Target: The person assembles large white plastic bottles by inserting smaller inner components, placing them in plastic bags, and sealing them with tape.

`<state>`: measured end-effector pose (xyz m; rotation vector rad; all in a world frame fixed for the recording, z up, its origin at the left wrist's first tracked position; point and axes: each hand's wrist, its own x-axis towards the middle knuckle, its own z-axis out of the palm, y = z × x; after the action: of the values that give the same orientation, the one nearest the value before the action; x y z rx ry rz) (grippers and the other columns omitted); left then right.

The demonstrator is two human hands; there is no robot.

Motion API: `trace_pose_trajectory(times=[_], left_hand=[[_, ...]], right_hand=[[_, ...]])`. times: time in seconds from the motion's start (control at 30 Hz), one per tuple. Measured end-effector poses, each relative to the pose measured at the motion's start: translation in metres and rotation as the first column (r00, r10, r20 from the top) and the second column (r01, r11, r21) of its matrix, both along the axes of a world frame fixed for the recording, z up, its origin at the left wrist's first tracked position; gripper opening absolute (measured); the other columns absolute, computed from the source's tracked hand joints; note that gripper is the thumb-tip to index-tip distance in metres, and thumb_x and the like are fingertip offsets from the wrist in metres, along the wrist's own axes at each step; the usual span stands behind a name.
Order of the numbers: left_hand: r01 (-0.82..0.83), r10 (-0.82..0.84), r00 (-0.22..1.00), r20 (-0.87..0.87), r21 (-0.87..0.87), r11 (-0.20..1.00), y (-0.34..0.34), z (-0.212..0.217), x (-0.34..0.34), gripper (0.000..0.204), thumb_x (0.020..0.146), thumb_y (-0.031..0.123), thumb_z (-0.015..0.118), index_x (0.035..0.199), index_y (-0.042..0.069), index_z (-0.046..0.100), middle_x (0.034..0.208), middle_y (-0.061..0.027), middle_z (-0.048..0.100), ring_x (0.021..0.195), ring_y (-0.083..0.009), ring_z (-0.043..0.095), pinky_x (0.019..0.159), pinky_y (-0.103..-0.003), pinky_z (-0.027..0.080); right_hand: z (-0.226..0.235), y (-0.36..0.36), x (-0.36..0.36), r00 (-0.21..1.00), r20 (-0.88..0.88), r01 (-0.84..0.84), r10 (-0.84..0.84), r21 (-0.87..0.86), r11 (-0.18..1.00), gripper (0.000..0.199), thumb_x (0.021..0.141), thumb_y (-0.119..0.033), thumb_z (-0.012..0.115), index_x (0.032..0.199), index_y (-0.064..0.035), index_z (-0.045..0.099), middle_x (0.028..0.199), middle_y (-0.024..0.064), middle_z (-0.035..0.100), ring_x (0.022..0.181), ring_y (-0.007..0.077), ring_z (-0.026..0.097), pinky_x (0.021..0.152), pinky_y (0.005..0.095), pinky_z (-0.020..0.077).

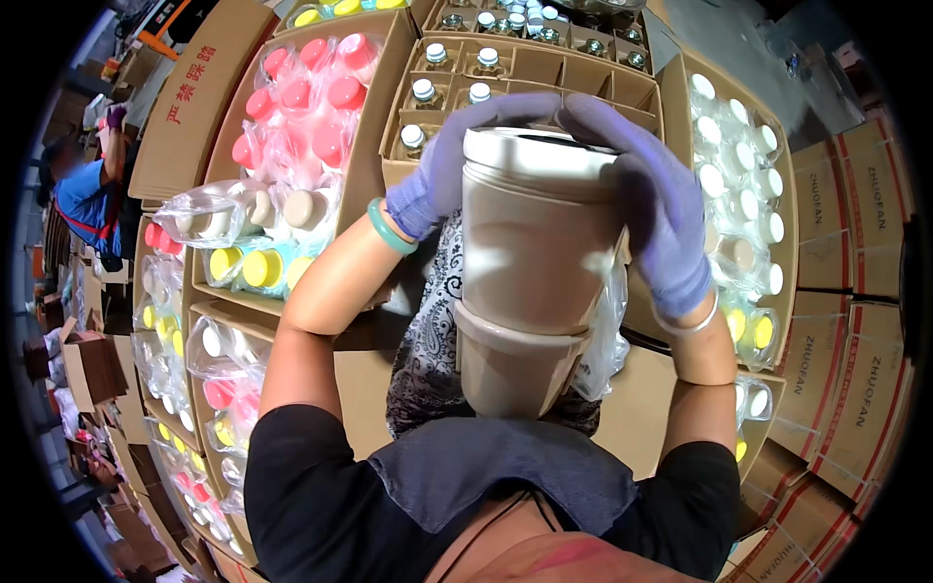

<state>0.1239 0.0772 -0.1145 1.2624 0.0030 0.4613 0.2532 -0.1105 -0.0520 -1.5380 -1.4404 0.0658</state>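
Observation:
A tall off-white tapered container (535,253) with a thick white rim and a raised band lower down stands before my body, its top partly dark. My left hand (449,165), in a purple knit glove, curves round the rim on the left. On the right, my right hand (669,199), gloved the same way, wraps the upper side with its fingers over the top. Both palms press against the container, and their fingertips almost meet at the far edge. Crumpled clear plastic (607,335) hangs beside its lower right. What lies inside it is hidden.
Pink-capped bottles in plastic fill a carton (374,136) at left, with yellow caps nearer. A divided carton (413,173) holds glass bottles ahead. White-capped bottles (743,204) stand right, beside stacked cartons (816,360). A person in blue (83,199) works far left.

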Motion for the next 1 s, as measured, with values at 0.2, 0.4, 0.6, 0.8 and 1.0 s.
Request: trace_pose_trajectory(times=[0.2, 0.4, 0.6, 0.8, 1.0], left_hand=[[-0.079, 0.104, 0.993, -0.055, 0.346, 0.935, -0.006, 0.032, -0.007, 0.053, 0.108, 0.035, 0.03, 0.119, -0.003, 0.065, 0.118, -0.0128, 0.069, 0.106, -0.0193, 0.065, 0.097, -0.033, 0.05], [-0.176, 0.206, 0.978, 0.032, 0.662, 0.729, -0.025, 0.03, -0.017, 0.047, 0.106, 0.031, 0.033, 0.11, 0.0, 0.068, 0.106, -0.0162, 0.071, 0.099, -0.0271, 0.068, 0.092, -0.036, 0.052], [-0.26, 0.185, 0.962, 0.2, 0.877, 0.404, -0.054, 0.055, -0.009, 0.032, 0.104, 0.016, 0.04, 0.106, -0.001, 0.066, 0.102, -0.0174, 0.072, 0.088, -0.0271, 0.071, 0.081, -0.033, 0.056], [-0.084, 0.123, 0.992, 0.002, 0.741, 0.666, -0.036, 0.05, 0.001, 0.037, 0.104, 0.023, 0.04, 0.115, 0.0, 0.067, 0.106, -0.0164, 0.07, 0.099, -0.0266, 0.069, 0.091, -0.034, 0.052], [-0.24, 0.226, 0.969, 0.098, 0.572, 0.784, -0.024, 0.019, -0.002, 0.04, 0.107, 0.026, 0.041, 0.116, -0.001, 0.069, 0.109, -0.0113, 0.071, 0.101, -0.0187, 0.066, 0.092, -0.033, 0.052]], right_hand=[[0.004, -0.006, 0.014, 0.896, -0.429, -0.166, 0.119, -0.073, 0.983, 0.043, 0.101, -0.024, 0.042, 0.121, 0.0045, 0.066, 0.117, 0.0142, 0.071, 0.107, 0.0215, 0.067, 0.096, 0.0323, 0.0508], [-0.056, -0.005, 0.027, 0.976, -0.129, -0.146, 0.177, 0.218, 0.965, 0.033, 0.1, -0.021, 0.052, 0.11, 0.0051, 0.068, 0.113, 0.0202, 0.07, 0.109, 0.0304, 0.066, 0.103, 0.045, 0.0475], [-0.078, -0.016, 0.018, 0.915, -0.384, 0.026, 0.122, 0.359, 0.933, 0.022, 0.096, -0.017, 0.058, 0.098, 0.0042, 0.065, 0.114, 0.0282, 0.068, 0.11, 0.034, 0.066, 0.098, 0.0424, 0.0508], [-0.01, -0.035, 0.033, 0.743, -0.662, -0.17, 0.104, -0.035, 0.985, 0.021, 0.093, -0.014, 0.063, 0.102, 0.0047, 0.066, 0.116, 0.0217, 0.07, 0.101, 0.0255, 0.069, 0.09, 0.0378, 0.0551], [0.005, -0.018, 0.011, 0.95, 0.311, 0.001, 0.009, -0.031, 1.0, 0.029, 0.096, -0.019, 0.06, 0.12, -0.0045, 0.069, 0.12, 0.0116, 0.07, 0.107, 0.0239, 0.068, 0.109, 0.0408, 0.0438]])
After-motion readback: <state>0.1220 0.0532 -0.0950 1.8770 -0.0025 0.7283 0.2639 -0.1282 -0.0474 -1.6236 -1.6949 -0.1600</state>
